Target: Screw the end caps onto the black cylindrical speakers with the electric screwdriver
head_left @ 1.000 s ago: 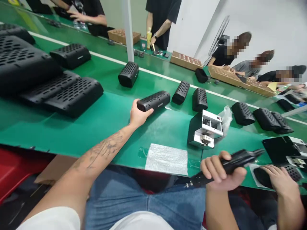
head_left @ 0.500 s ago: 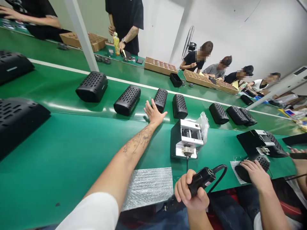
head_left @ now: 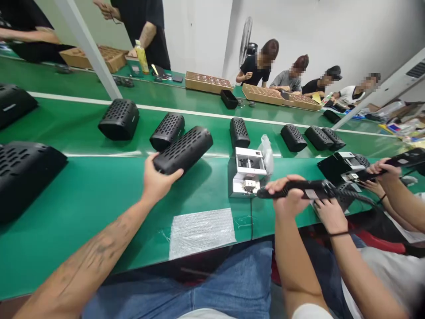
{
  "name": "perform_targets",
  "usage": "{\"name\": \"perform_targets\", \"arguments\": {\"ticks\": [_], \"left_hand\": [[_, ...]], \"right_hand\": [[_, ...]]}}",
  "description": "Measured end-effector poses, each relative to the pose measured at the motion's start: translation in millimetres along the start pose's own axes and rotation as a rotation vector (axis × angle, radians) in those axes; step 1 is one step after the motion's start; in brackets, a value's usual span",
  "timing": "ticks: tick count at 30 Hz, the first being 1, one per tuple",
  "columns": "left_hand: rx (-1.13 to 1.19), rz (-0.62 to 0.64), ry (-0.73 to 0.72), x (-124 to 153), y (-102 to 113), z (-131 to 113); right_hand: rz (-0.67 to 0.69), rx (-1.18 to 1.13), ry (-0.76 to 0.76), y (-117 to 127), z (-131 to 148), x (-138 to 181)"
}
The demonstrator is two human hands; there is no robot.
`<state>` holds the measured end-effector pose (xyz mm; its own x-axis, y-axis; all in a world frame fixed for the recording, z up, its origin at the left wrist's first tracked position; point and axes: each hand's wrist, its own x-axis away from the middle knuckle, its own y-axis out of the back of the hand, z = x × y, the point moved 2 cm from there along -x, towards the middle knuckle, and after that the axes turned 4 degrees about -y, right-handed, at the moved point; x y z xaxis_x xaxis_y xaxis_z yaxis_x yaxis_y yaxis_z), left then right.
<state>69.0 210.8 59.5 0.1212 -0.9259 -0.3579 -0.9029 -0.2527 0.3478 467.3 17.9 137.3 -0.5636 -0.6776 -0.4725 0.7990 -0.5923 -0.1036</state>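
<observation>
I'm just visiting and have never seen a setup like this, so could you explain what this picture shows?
There's no robot here: these are a person's own bare hands, seen from a camera worn on the head, looking forward and down. The left hand grips a black casing dotted with holes. The right hand holds a black corded tool. On the green table lie a bubble-wrap sheet and a small silver-and-black device; similar casings stand beyond. The hand at right belongs to a neighbour.
</observation>
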Motion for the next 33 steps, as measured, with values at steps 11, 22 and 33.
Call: {"name": "perform_targets", "arguments": {"ticks": [11, 22, 33], "left_hand": [[0.036, 0.560, -0.301, 184, 97, 24], [0.109, 0.671, -0.437, 187, 75, 28], [0.111, 0.607, -0.505, 187, 71, 23]], "right_hand": [[0.036, -0.136, 0.025, -44, -27, -24], [0.107, -0.279, 0.032, -24, 58, 48], [0.341, -0.416, -0.007, -39, 81, 103]]}}
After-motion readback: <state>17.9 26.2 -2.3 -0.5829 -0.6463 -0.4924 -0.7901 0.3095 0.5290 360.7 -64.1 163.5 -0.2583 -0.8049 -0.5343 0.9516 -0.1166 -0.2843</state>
